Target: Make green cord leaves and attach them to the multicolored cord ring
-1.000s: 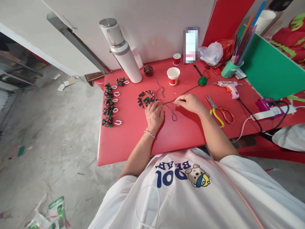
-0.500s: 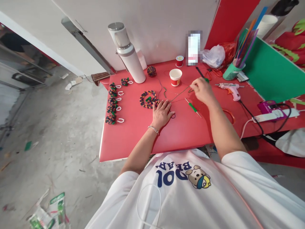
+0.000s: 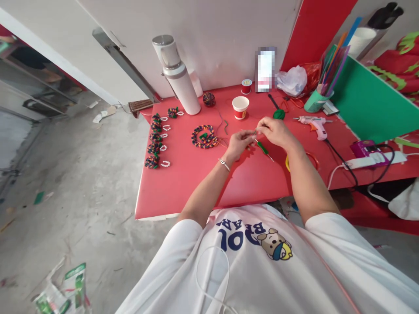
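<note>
My left hand [image 3: 240, 143] and my right hand [image 3: 274, 131] meet above the red table, fingertips pinched together. Between them shows a short bit of thin green yarn [image 3: 255, 131]; most of it is hidden by my fingers. Left of my left hand lies a coiled multicoloured braided strip [image 3: 198, 141] with green in its middle and loose thin strands at its right end. A green-handled crochet hook [image 3: 262, 147] lies just below my fingertips. Behind my right hand is a green yarn ball [image 3: 279, 114].
Several rolled yarn flowers with white bead loops [image 3: 151, 162] line the table's left side. A white thermos [image 3: 185, 89], dark yarn ball [image 3: 208, 99], paper cup [image 3: 240, 107] and thread spool [image 3: 246, 86] stand behind. To the right are a pink glue gun [image 3: 316, 124] and power strip [image 3: 376, 160].
My left hand has lifted off the end of the braided strip and moved right. My right hand has come slightly down and toward it, so both now meet at the yarn.
</note>
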Motion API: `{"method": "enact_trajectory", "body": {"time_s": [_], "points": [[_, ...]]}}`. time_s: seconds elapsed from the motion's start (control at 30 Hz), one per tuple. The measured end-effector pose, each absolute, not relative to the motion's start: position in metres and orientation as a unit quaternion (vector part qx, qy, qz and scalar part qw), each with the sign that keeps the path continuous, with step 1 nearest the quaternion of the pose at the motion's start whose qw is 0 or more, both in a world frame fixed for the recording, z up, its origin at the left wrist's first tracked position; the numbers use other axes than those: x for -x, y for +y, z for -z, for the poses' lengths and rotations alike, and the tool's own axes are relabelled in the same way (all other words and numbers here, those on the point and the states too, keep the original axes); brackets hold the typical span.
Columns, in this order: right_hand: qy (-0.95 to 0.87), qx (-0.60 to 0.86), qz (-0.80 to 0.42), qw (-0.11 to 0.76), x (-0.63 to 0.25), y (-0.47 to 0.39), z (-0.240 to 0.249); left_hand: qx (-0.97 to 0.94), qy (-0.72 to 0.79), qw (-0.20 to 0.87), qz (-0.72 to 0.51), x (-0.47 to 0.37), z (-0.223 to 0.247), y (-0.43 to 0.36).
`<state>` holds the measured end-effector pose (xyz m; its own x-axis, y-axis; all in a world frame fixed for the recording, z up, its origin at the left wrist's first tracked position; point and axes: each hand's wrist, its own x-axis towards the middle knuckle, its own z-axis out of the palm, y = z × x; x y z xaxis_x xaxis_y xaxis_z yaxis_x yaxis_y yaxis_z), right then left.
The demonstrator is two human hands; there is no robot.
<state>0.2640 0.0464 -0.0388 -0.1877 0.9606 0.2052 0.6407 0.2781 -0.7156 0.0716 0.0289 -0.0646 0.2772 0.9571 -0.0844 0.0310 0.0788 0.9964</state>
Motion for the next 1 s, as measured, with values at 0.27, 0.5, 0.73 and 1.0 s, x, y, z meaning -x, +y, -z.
{"method": "enact_trajectory", "body": {"time_s": [0.27, 0.5, 0.73, 1.0], "points": [[-0.668, 0.672, -0.099, 0.302, -0.301, -0.034, 0.051, -0.442, 0.529, 0.551, -0.469, -0.019, 0.073, -0.009], [-0.686, 0.715, -0.109, 0.076, -0.237, -0.06, 0.072, -0.352, 0.476, 0.606, -0.532, -0.002, 0.056, -0.02], [-0.734, 0.659, -0.121, 0.108, -0.183, 0.027, 0.063, -0.379, 0.418, 0.626, -0.538, -0.005, 0.028, -0.024], [-0.727, 0.573, -0.141, 0.35, -0.179, -0.014, 0.027, -0.359, 0.482, 0.589, -0.54, 0.013, 0.033, -0.022]]}}
